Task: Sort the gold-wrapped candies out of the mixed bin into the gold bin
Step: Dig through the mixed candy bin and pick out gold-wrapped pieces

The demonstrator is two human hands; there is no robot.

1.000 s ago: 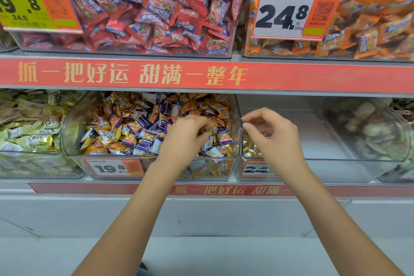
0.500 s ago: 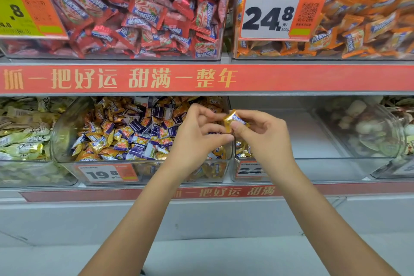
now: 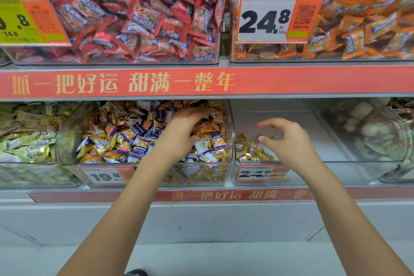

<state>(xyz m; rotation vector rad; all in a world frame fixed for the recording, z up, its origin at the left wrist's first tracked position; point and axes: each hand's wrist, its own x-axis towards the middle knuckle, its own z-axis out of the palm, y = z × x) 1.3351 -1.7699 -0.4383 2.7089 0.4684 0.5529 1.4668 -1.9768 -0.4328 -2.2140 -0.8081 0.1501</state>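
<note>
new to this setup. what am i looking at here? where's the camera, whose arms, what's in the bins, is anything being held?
There is no robot: these are a person's two bare arms, filmed by one wide-angle camera worn on their head, looking forward and down at a shop shelf.

On the lower shelf, the mixed bin holds gold and purple wrapped candies. Beside it on the right, the gold bin is mostly bare, with a small heap of gold-wrapped candies in its front left corner.

The left hand reaches into the mixed bin, fingers down among the candies; whether it grips one cannot be told. The right hand hovers over the gold bin, fingers spread and loosely curved, holding nothing.

Above sit a bin of red candies and a bin of orange candies, each with a price tag.
</note>
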